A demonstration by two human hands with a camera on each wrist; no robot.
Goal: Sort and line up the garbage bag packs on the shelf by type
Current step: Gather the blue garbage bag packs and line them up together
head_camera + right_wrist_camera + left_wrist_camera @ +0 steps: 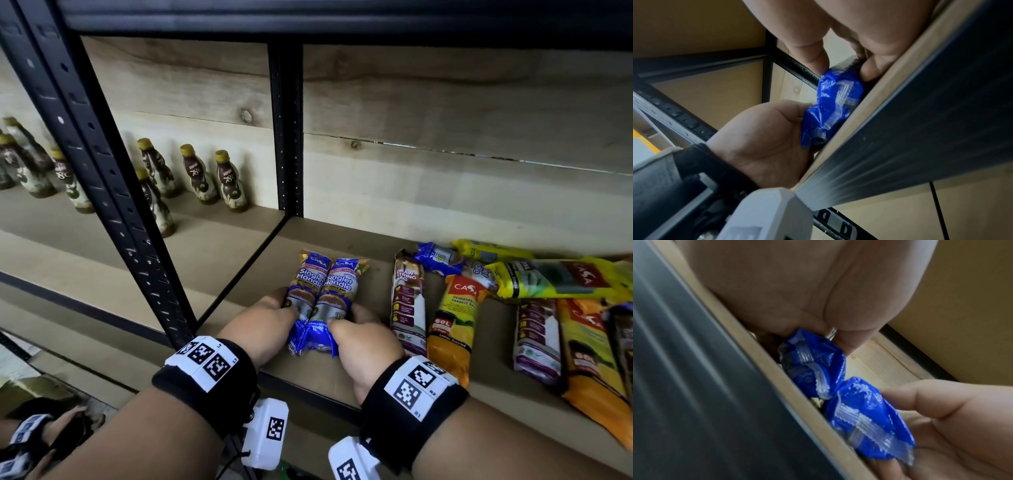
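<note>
My left hand [263,325] and right hand [363,346] held two blue singlet-handle packs [322,294] side by side, fingers curled round them, near the shelf [239,270] front edge. Squaring this pair seemed the step; next, I judged, the loose blue pack [442,262] wanted fetching.

The shelf [239,270] lies bare from the two blue packs [320,301] back to its rear wall, and leftward to the black upright post [286,130] at the back edge. At the front edge both hands crowd the blue packs: the left hand [263,325] on their left, the right hand [363,346] on their right. Just beyond the right hand a narrow bare strip runs back, bounded by the brown drawstring pack [407,301]. Toward the shelf's right end, yellow, orange and purple packs [548,277] lie jumbled, some overlapping. The front post [113,205] bars the front left corner, and bottles [202,174] stand beyond it.
</note>
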